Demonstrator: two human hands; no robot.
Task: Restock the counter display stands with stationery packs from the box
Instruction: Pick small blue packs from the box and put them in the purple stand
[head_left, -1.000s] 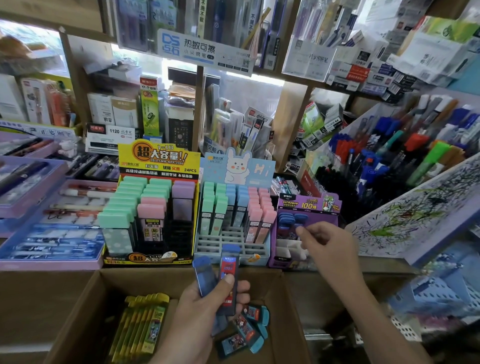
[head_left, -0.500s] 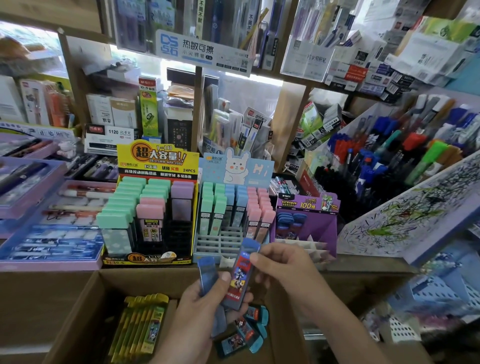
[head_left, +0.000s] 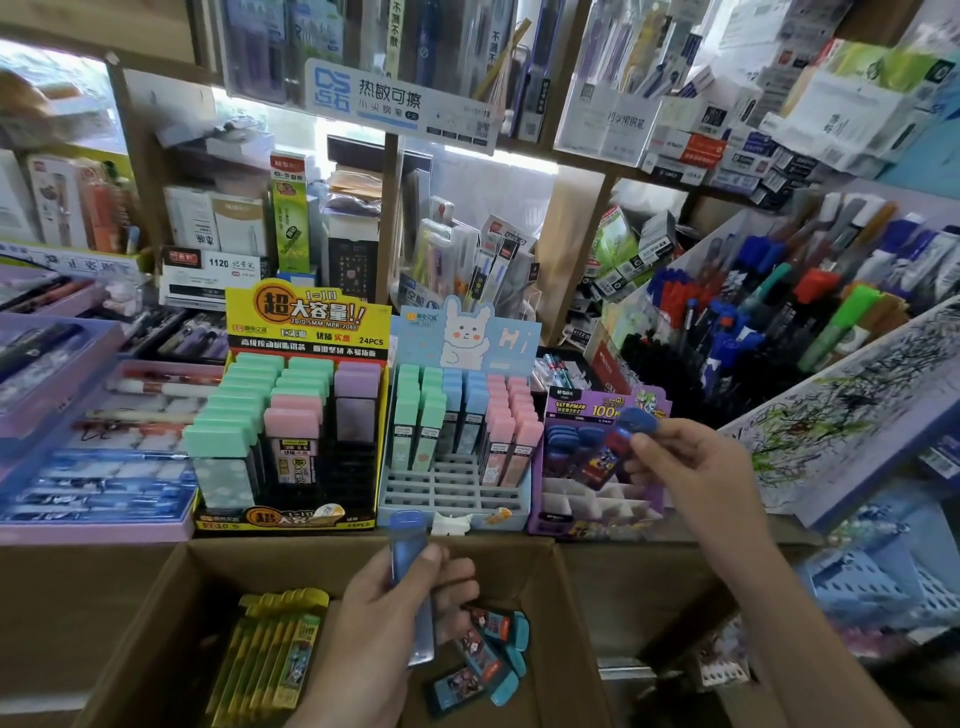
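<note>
Now, head view: L hand (head_left: 382, 618) is low at centre over the cardboard box (head_left: 280, 566), thumb & fingers wrapped round a clear pack w/ a blue cap (head_left: 411, 577), held upright. R hand (head_left: 693, 470) is up at the purple display stand (head_left: 582, 408), fingertips pinching a 2nd blue-capped pack (head_left: 618, 444), tilted, cap end up, just above the stand's white dividers. A few blue packs already stand in the stand's back row. More loose blue packs (head_left: 493, 649) lie on the box floor, R of the L hand; a bundle of yellow packs (head_left: 270, 654) lies on the L side of the box. Next to the purple stand sit a bunny stand (head_left: 467, 332) & a yellow stand (head_left: 306, 322), both w/ pastel cases.
</note>
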